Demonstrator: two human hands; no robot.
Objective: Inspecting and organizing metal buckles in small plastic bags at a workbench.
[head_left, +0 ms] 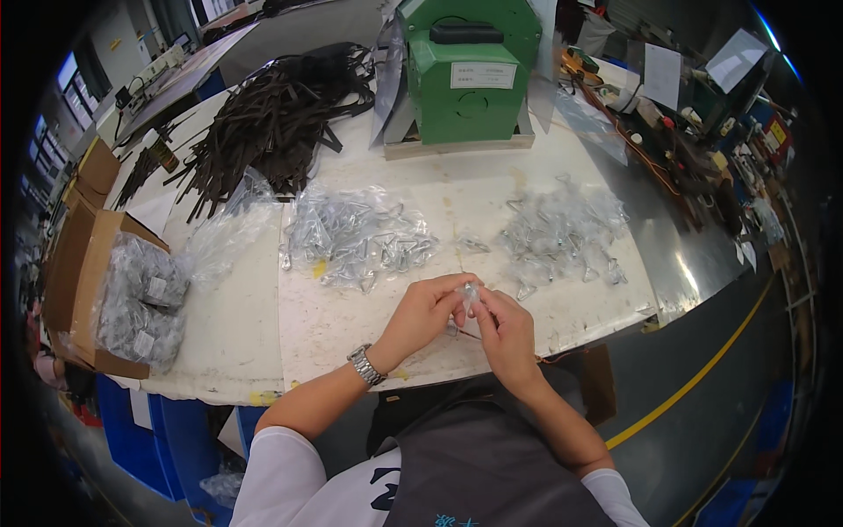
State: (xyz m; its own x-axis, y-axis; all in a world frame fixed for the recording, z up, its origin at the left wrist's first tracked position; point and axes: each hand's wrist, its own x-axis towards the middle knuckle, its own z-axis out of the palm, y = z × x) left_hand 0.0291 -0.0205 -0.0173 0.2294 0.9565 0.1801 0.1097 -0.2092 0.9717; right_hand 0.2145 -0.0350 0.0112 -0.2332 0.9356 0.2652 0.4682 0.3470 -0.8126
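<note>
Both my hands meet near the front edge of the white table, pinching a small clear plastic bag [470,294] between their fingertips. What sits inside it is too small to make out. My left hand [421,316], with a metal watch [365,364] on the wrist, grips it from the left. From the other side my right hand [507,334] closes on it too. Just beyond them, one small bagged metal piece [472,244] lies alone. To its left spreads a heap of bagged bent-wire metal pieces [369,241]; a similar heap [562,233] spreads to its right.
A green machine [470,92] stands at the table's back. Dark straps [263,114] are piled at the back left. An open cardboard box [92,290] of plastic-wrapped packs [145,303] sits at the left edge. Tools and an orange cable [628,136] lie at the right.
</note>
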